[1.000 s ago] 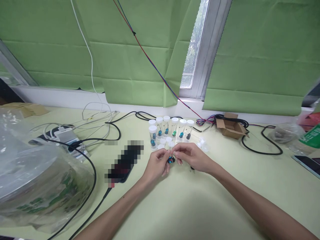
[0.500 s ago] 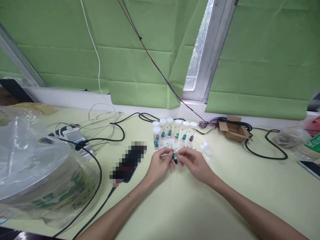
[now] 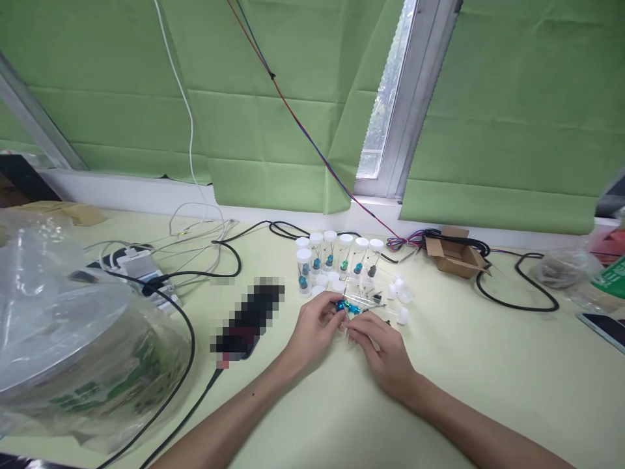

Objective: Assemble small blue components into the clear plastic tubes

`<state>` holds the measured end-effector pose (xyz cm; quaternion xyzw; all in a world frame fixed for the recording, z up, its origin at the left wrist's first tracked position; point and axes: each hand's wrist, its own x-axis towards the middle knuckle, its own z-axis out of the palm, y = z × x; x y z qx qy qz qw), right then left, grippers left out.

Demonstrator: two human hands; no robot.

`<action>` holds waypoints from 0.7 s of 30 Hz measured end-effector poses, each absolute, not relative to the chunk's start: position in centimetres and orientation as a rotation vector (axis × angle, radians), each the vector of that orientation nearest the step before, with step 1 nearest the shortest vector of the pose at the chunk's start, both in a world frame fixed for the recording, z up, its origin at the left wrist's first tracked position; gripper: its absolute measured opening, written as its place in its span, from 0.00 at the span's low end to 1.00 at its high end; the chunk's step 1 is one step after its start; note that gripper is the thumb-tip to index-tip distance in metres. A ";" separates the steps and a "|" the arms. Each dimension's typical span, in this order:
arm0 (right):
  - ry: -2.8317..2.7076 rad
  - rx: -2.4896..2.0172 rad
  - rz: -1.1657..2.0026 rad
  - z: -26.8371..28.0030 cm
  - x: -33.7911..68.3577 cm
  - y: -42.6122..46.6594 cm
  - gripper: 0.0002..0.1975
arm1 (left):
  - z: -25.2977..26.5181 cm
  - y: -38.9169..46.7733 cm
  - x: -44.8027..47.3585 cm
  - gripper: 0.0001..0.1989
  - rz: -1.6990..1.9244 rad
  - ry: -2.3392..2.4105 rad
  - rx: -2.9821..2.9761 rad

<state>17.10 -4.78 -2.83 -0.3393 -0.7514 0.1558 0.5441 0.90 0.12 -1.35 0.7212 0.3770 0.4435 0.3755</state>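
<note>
My left hand [image 3: 318,327] is closed in a pinch around a small shiny blue-green piece [image 3: 350,306] with thin dark, wire-like stalks; its exact kind is too small to make out. Close beside it, my right hand [image 3: 385,348] has thumb and fingers pinched together at the near side of the piece. Whatever lies between the right fingertips is hidden. Just beyond both hands stand several clear vials [image 3: 303,273] with white caps, holding similar blue, green or dark pieces with stalks. Loose white caps [image 3: 334,277] lie in front of them.
More white caps [image 3: 401,316] and clear tubes lie right of my hands. A pixelated phone-like object [image 3: 249,319] with a cable lies to the left, near a big plastic-wrapped tub [image 3: 97,365]. A small cardboard box [image 3: 454,257] and black cables stand at the back right.
My right hand has shifted down and slightly right, its wrist lower. The blue-green piece now shows more between the hands, turned more lengthwise toward the right. The view has shifted slightly.
</note>
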 end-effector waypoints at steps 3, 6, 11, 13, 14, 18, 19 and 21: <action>-1.816 -0.769 0.316 -2.8 17.0 -4.8 0.14 | -1.1 0.0 1.0 0.10 1.153 0.958 1.875; -1.813 -0.769 0.305 -2.7 17.0 -5.0 0.14 | -0.7 -0.2 1.0 0.12 1.173 0.954 1.882; -1.807 -0.777 0.350 -2.6 17.0 -5.1 0.14 | -0.4 -0.3 1.0 0.13 1.176 0.916 1.852; -1.814 -0.767 0.353 -2.5 17.0 -5.1 0.14 | -0.5 -0.3 1.0 0.12 1.168 0.902 1.832; -1.818 -0.760 0.347 -2.5 17.0 -5.1 0.14 | -0.7 -0.2 1.0 0.11 1.164 0.898 1.816; -1.823 -0.747 0.318 -2.5 17.0 -5.0 0.14 | -1.1 0.0 1.1 0.09 1.151 0.901 1.749; -1.821 -0.746 0.308 -2.5 17.0 -5.0 0.14 | -1.1 0.0 1.1 0.09 1.149 0.905 1.742; -1.816 -0.741 0.282 -2.4 17.0 -5.0 0.14 | -1.1 -0.1 1.1 0.09 1.148 0.910 1.735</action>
